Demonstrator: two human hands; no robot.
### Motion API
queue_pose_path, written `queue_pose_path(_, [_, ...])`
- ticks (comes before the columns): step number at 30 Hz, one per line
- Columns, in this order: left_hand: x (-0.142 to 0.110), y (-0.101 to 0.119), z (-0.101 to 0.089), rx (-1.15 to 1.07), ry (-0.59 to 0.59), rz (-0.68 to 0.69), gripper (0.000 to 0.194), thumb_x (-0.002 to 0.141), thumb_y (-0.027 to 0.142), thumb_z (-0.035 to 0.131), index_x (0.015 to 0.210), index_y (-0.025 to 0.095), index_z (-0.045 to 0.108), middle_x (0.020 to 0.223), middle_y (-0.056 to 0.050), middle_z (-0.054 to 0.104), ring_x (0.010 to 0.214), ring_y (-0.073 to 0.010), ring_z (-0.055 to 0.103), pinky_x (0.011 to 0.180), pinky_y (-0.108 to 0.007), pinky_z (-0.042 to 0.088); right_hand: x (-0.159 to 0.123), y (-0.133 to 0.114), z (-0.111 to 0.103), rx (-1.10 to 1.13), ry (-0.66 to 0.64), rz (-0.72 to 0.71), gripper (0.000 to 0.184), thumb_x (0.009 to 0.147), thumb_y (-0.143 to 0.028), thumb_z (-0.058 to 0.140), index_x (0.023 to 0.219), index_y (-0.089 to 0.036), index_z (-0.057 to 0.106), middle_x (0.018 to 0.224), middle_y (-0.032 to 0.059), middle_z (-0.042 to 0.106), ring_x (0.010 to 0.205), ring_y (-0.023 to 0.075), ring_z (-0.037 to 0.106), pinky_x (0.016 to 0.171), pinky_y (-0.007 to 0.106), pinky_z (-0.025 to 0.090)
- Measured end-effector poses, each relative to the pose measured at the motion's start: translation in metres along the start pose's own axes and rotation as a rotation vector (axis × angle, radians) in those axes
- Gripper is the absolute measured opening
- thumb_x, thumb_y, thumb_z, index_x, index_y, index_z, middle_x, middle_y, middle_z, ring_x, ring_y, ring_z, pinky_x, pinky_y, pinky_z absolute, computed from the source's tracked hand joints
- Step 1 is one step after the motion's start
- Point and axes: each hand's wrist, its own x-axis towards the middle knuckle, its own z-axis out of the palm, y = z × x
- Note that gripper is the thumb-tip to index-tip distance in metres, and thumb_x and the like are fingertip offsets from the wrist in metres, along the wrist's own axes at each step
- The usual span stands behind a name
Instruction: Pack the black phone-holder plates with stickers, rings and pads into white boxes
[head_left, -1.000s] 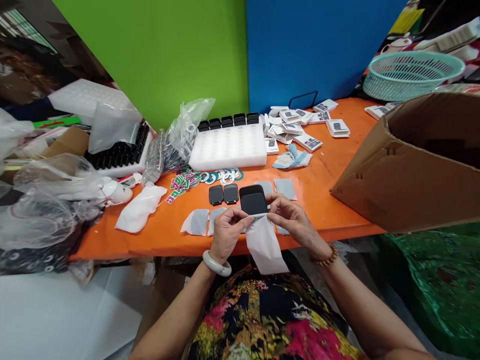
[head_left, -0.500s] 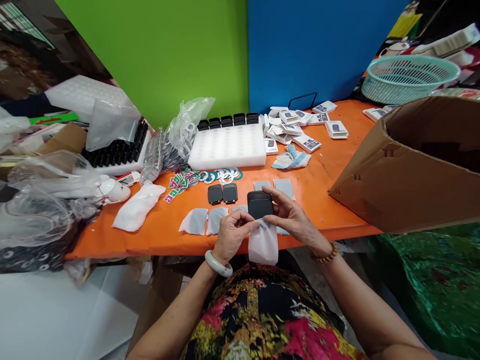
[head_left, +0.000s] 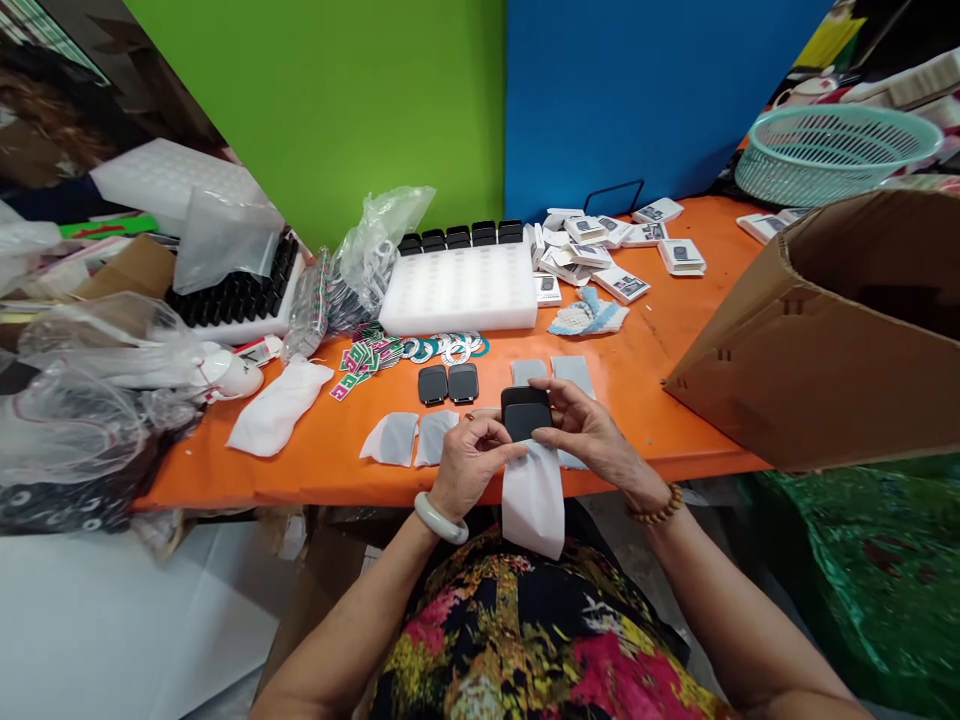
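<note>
Over the table's front edge my right hand [head_left: 592, 435] grips a flat black device [head_left: 526, 412] by its right side, thumb on the lower corner. My left hand [head_left: 471, 462] pinches the upper left edge of a thin white pouch [head_left: 534, 505], which hangs below the device. The device's lower end meets the pouch mouth; how far it is inside cannot be made out. Two more black devices [head_left: 448, 384] lie side by side on the table. Several devices in white pouches [head_left: 395, 438] lie to the left of my hands, and others [head_left: 572, 374] lie behind them.
On the orange table [head_left: 660, 350] stand a white foam tray [head_left: 459, 290] and a pile of small white boxes [head_left: 592, 245]. Ring-shaped pieces [head_left: 450, 348], printed cards [head_left: 361, 362] and a white bundle [head_left: 279, 408] lie leftward. A cardboard box [head_left: 817, 370] and teal basket [head_left: 836, 150] are at right.
The white pouch hangs lower and straighter below the black device. Both hands keep their grips; the whole view has shifted slightly.
</note>
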Motion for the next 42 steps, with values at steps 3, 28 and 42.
queue_pose_path(3, [0.001,-0.002,0.0,-0.024,0.027,-0.044,0.03,0.061,0.037,0.08,0.058,0.016,0.06,0.072,-0.001,0.059,0.056,-0.0095,0.051,0.052,-0.023,0.043,0.0,0.0,0.001,-0.004,0.023,-0.009,0.054,0.071,-0.027,0.076,0.119,-0.026,0.052,0.12,0.0068,0.061,0.108,0.0213,0.06,0.09,0.035,0.051])
queue_pose_path(28, [-0.014,-0.022,-0.005,-0.006,-0.008,-0.117,0.021,0.071,0.029,0.072,0.06,0.017,0.058,0.102,-0.011,0.066,0.122,-0.0269,0.048,0.092,-0.034,0.038,-0.008,0.022,-0.003,0.057,-0.099,0.186,0.053,0.067,-0.019,0.078,0.114,-0.023,0.052,0.101,0.0026,0.063,0.092,0.0146,0.063,0.077,0.025,0.052])
queue_pose_path(42, [-0.012,-0.009,-0.004,-0.111,0.015,-0.092,0.022,0.073,0.034,0.071,0.07,0.016,0.058,0.124,-0.014,0.059,0.092,-0.0203,0.061,0.071,-0.029,0.047,-0.01,0.018,0.007,0.204,0.01,0.168,0.055,0.065,-0.024,0.081,0.114,-0.025,0.056,0.102,0.0043,0.067,0.091,0.0168,0.066,0.079,0.029,0.054])
